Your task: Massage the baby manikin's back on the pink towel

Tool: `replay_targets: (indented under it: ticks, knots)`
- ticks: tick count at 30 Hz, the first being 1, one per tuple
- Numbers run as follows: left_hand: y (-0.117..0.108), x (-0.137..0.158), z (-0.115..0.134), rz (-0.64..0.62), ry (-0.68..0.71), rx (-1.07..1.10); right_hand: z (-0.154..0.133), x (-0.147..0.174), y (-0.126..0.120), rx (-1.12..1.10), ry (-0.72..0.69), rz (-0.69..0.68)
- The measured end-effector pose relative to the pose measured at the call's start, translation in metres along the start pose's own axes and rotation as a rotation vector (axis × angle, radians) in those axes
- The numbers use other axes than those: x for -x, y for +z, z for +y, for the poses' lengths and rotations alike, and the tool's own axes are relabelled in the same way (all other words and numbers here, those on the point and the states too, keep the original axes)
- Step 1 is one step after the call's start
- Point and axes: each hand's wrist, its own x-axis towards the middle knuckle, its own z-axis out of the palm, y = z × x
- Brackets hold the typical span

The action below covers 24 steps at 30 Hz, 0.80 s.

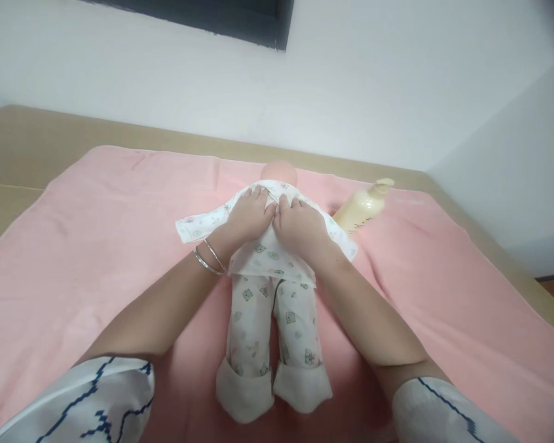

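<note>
- My left hand (249,216) lies palm down on the upper part of a printed shirt (265,255), fingers close together and slightly bent.
- My right hand (301,226) mirrors it, the two thumbs close together over the middle of the shirt; I can't tell whether either hand has cloth pinched.
- Under them is the doll (277,261), lying midway between the left and right edges of the pink blanket (120,246), its rounded head (279,171) by the far edge and its legs toward me.
- The shirt's sleeves spread out to both sides, and its hem overlaps the matching trousers (250,320), whose white ends are turned up.
- A pale yellow pump bottle (364,206) is just beyond the right sleeve, near the blanket's far right corner; I can't tell whether it stands or lies.
- Two bracelets (207,261) circle my left wrist.
</note>
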Motion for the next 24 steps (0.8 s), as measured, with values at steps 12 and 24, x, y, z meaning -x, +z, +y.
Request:
replay_targets:
  ticks: [12,24]
  knots:
    - [-0.041,0.026,0.045,-0.204,-0.138,-0.146,0.032,-0.039,0.026,-0.29,-0.012,0.051]
    - [-0.022,0.006,0.018,0.034,-0.085,0.194,0.007,-0.011,0.004,-0.008,0.008,0.063]
